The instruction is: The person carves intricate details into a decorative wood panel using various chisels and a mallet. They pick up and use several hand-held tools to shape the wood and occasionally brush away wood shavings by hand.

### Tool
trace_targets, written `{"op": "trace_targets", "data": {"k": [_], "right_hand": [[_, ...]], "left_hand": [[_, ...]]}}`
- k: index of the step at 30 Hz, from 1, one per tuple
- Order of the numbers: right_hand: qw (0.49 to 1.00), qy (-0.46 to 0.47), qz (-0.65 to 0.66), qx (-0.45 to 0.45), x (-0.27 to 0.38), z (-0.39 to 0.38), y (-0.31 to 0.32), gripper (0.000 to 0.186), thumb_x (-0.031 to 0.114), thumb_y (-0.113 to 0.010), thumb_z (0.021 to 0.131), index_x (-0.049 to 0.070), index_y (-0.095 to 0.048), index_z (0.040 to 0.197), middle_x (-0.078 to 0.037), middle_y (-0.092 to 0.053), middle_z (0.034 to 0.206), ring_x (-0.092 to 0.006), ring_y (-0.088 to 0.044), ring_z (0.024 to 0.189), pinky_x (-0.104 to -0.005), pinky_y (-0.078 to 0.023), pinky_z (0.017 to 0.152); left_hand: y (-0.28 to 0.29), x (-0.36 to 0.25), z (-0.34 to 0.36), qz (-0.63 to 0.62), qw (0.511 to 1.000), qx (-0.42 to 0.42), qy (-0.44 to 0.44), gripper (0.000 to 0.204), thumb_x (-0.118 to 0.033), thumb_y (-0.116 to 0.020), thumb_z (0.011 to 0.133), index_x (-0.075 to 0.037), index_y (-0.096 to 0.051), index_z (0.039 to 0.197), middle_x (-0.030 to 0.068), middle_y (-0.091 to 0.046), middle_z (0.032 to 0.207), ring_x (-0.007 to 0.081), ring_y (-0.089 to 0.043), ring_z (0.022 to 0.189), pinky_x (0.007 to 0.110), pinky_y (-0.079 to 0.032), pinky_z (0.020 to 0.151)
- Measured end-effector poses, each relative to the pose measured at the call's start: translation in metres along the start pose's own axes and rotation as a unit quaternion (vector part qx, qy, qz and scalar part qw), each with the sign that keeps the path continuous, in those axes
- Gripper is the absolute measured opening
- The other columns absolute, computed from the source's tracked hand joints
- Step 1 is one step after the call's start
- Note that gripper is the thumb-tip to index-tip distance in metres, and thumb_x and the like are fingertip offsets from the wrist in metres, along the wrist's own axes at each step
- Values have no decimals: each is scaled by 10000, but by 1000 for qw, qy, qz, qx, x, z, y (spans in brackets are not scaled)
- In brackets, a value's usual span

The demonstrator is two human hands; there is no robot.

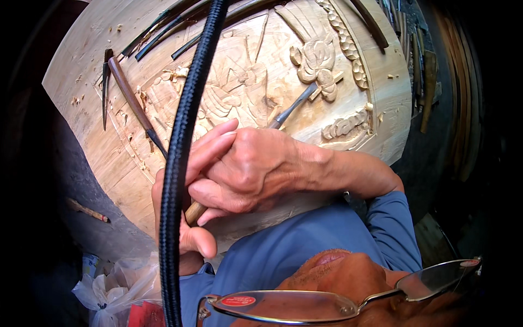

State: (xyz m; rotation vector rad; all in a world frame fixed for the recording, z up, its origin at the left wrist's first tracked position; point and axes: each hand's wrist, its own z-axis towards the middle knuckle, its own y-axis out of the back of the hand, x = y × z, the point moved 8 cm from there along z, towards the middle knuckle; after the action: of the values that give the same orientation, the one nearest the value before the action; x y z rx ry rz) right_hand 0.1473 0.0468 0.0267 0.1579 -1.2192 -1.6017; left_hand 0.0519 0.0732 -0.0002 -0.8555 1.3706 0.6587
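My right hand (pixel 256 169) is closed round a wood-carving chisel (pixel 296 106). Its wooden handle end shows below my curled fingers, and the steel blade slants up and right to a carved rounded motif (pixel 325 82). My left hand (pixel 199 240) is beside the handle end, thumb apart and fingers stretched toward the back of my right hand. A black braided cable hides much of that hand, so whether its palm touches the handle is unclear. Under both hands lies a pale wooden panel (pixel 392 109) carved in relief.
The black braided cable (pixel 188 114) crosses the view from top to bottom. Another chisel (pixel 128 95) and a dark pointed tool (pixel 105 90) lie on the panel's left. Several carving tools lie along its far edge, among shavings. More tools (pixel 425 82) stand right; a plastic bag (pixel 117 286) sits lower left.
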Motion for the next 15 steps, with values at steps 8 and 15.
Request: {"op": "trace_targets", "data": {"k": [8,15], "right_hand": [[998,-35,41,46,-15,1,-4,491,512,-624,1067,69,-593,858,-56,-548,633,-208,-628,524,-364,-495,457],[989,23,-149,9,6,1,2,323,318,-682,1001,50,-594,843,-16,-523,648,-139,-558,515,-320,-386,445]], "left_hand": [[9,5,1,78,990,-81,89,1450,-1117,-382,718,117,-654,1429,342,-661,1451,397,-672,1339,509,-489,1188],[42,16,-13,-94,980,-172,16,1187,-940,-273,983,98,-658,1410,289,-713,1404,365,-748,1218,473,-560,1117]]}}
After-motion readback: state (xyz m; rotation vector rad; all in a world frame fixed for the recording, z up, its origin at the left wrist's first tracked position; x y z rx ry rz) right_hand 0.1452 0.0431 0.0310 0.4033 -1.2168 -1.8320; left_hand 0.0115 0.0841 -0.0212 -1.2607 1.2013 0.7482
